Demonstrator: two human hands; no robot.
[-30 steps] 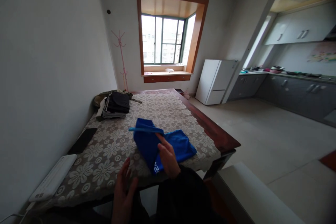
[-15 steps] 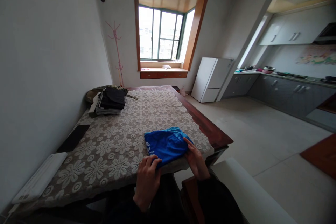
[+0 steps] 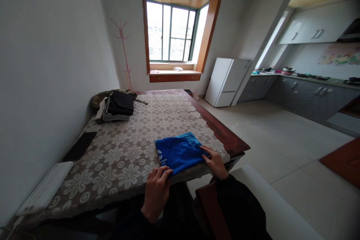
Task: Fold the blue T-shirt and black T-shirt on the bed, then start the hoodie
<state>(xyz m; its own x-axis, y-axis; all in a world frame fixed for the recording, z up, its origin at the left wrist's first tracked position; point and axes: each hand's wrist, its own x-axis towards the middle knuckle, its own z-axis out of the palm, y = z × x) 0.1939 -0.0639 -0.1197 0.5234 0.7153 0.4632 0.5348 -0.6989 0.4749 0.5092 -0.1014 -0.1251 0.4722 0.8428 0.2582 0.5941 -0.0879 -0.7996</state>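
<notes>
A folded blue shirt (image 3: 180, 153) lies near the front edge of the table, with white printing at its left side and a lighter blue part at its far corner. My left hand (image 3: 156, 187) is closed at the shirt's near left corner, fingers curled over the edge. At the right edge, my right hand (image 3: 215, 161) grips the cloth, its thumb below and its fingers on top. The thumb of my left hand is mostly hidden.
A flower-patterned tablecloth (image 3: 123, 153) covers the wooden table. Dark folded clothes (image 3: 120, 104) are stacked at the far left. Along the wall lie a black flat object (image 3: 80, 146) and a white power strip-like object (image 3: 45, 187). A fridge (image 3: 225, 80) stands beyond.
My right hand has turned and its fingers have shifted onto the shirt's right edge, with the forearm swung outward. My left hand stays at the near left corner. The view has tilted slightly.
</notes>
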